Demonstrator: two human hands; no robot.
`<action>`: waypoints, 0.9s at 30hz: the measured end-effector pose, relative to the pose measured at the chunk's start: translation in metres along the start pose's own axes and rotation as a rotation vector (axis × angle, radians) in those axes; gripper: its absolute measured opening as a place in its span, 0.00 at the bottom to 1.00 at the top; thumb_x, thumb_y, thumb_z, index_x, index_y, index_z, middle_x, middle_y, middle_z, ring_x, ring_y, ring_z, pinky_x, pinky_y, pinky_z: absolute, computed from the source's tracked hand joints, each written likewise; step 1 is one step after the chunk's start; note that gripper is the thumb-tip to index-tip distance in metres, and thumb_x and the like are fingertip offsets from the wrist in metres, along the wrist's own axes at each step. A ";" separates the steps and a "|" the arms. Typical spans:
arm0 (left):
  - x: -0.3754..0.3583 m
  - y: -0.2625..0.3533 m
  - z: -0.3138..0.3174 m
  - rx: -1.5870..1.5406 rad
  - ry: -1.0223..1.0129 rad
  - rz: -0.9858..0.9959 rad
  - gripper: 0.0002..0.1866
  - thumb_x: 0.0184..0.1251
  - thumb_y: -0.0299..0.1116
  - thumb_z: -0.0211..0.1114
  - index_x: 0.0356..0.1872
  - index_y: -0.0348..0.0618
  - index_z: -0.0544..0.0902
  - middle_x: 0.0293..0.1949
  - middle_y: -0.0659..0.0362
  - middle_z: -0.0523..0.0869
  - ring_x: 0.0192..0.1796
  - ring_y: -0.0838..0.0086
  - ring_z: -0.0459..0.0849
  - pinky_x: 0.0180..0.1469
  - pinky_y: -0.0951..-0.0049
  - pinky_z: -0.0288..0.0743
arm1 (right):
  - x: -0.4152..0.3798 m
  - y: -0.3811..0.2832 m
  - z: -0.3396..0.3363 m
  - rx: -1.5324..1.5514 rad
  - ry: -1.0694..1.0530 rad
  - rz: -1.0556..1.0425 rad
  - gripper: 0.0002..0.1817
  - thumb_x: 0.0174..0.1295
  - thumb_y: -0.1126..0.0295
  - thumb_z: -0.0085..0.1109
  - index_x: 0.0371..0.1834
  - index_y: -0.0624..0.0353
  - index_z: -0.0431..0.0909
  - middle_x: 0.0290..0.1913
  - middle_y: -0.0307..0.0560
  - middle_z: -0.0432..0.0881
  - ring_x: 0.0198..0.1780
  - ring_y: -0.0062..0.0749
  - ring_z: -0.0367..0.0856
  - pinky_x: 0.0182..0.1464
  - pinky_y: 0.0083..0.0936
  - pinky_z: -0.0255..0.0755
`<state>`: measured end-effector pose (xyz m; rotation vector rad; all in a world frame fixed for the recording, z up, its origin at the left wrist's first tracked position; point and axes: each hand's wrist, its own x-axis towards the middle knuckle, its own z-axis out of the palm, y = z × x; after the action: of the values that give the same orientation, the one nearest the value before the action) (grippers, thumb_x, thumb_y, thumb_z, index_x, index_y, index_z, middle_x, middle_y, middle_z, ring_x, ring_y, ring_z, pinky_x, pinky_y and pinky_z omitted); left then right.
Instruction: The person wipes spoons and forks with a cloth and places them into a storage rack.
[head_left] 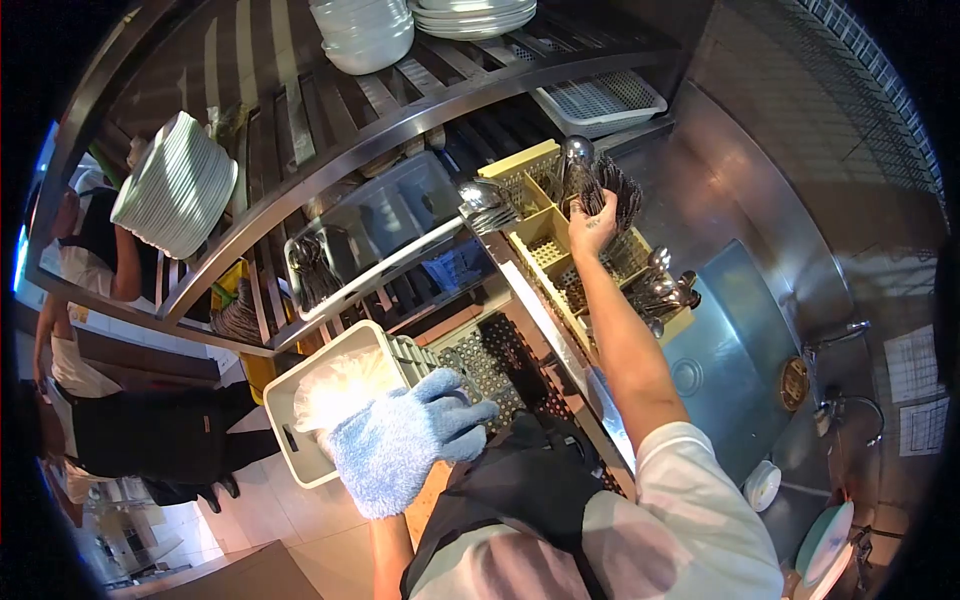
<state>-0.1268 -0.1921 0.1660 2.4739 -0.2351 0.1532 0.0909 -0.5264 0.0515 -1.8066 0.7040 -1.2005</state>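
My right hand [594,222] is closed round a bunch of cutlery [618,190], dark and forked at the top, in the far part of a yellow divided cutlery rack [545,252]. Large shiny spoons [577,155] stand just beside it. More spoons [488,195] lean at the rack's left edge, and further cutlery [660,288] sits in its near end. A fluffy light-blue glove [385,455] covers my left hand [410,430]. Its fingers are apart with nothing in them, in front of a cream bin [300,440] lined with clear plastic.
A metal rack [440,105] holds white bowls [365,40] and stacked plates [180,190]. Below are a clear tub [385,205] and a grey basket [600,100]. A sink [725,370] with a tap [850,328] lies right. Another person in a dark apron [150,430] stands left.
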 end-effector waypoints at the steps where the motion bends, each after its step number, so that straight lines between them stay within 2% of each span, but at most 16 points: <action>1: -0.002 -0.001 -0.001 0.013 0.000 0.007 0.25 0.33 0.38 0.71 0.38 0.39 0.77 0.37 0.56 0.80 0.39 0.68 0.78 0.43 0.71 0.70 | -0.001 0.001 0.000 0.107 -0.010 0.037 0.21 0.41 0.77 0.62 0.42 0.59 0.67 0.33 0.50 0.78 0.35 0.35 0.76 0.38 0.27 0.68; 4: -0.007 -0.005 -0.005 0.050 0.009 0.016 0.25 0.33 0.37 0.71 0.38 0.39 0.77 0.37 0.56 0.80 0.40 0.68 0.78 0.43 0.70 0.70 | 0.002 -0.002 -0.003 0.189 0.019 -0.095 0.19 0.45 0.78 0.57 0.42 0.61 0.66 0.33 0.48 0.76 0.34 0.31 0.75 0.39 0.24 0.68; 6: -0.007 -0.010 -0.008 0.076 0.012 0.021 0.25 0.33 0.37 0.71 0.38 0.39 0.76 0.37 0.56 0.79 0.40 0.68 0.78 0.43 0.70 0.70 | 0.008 -0.008 -0.005 0.331 -0.046 -0.059 0.20 0.46 0.79 0.57 0.44 0.63 0.65 0.35 0.46 0.75 0.35 0.28 0.74 0.37 0.21 0.69; 8: -0.010 -0.010 -0.008 0.100 0.008 0.032 0.25 0.33 0.37 0.71 0.38 0.39 0.76 0.37 0.56 0.79 0.40 0.68 0.77 0.42 0.70 0.70 | 0.016 -0.015 -0.005 0.379 -0.034 -0.122 0.21 0.46 0.79 0.57 0.46 0.64 0.64 0.36 0.47 0.74 0.35 0.28 0.73 0.36 0.20 0.69; 12: -0.013 -0.008 -0.005 0.142 -0.009 0.059 0.26 0.33 0.37 0.71 0.38 0.39 0.76 0.37 0.56 0.79 0.40 0.69 0.77 0.42 0.70 0.70 | 0.026 -0.031 -0.012 0.331 -0.013 -0.201 0.21 0.47 0.81 0.55 0.46 0.64 0.64 0.34 0.47 0.73 0.33 0.26 0.72 0.34 0.19 0.70; 17: -0.012 -0.007 -0.005 0.197 -0.018 0.082 0.26 0.33 0.37 0.71 0.38 0.39 0.76 0.37 0.56 0.78 0.40 0.69 0.77 0.42 0.70 0.69 | 0.029 -0.043 -0.013 0.293 -0.021 -0.163 0.17 0.46 0.82 0.54 0.42 0.63 0.66 0.29 0.43 0.75 0.28 0.24 0.73 0.31 0.18 0.68; 20: -0.002 -0.005 -0.005 0.225 -0.042 0.099 0.26 0.33 0.36 0.71 0.38 0.39 0.75 0.37 0.56 0.78 0.40 0.69 0.77 0.42 0.70 0.69 | 0.041 -0.049 -0.011 0.255 0.022 -0.268 0.17 0.45 0.82 0.54 0.41 0.63 0.66 0.28 0.45 0.75 0.28 0.27 0.74 0.32 0.21 0.69; 24: -0.008 -0.003 -0.002 0.248 -0.075 0.113 0.26 0.33 0.36 0.71 0.38 0.39 0.75 0.37 0.56 0.78 0.40 0.69 0.76 0.42 0.70 0.69 | 0.051 -0.052 -0.010 0.167 0.003 -0.227 0.18 0.45 0.81 0.54 0.41 0.63 0.66 0.28 0.48 0.75 0.31 0.30 0.75 0.35 0.23 0.69; 27: -0.004 -0.005 -0.003 0.265 -0.079 0.114 0.26 0.33 0.36 0.72 0.39 0.39 0.75 0.38 0.57 0.77 0.40 0.69 0.76 0.42 0.70 0.69 | 0.052 -0.055 -0.015 0.219 -0.038 -0.239 0.18 0.44 0.82 0.54 0.41 0.64 0.67 0.28 0.46 0.75 0.30 0.27 0.74 0.34 0.20 0.68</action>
<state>-0.1301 -0.1857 0.1652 2.7341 -0.4137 0.1423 0.0975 -0.5456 0.1257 -1.7581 0.3261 -1.3380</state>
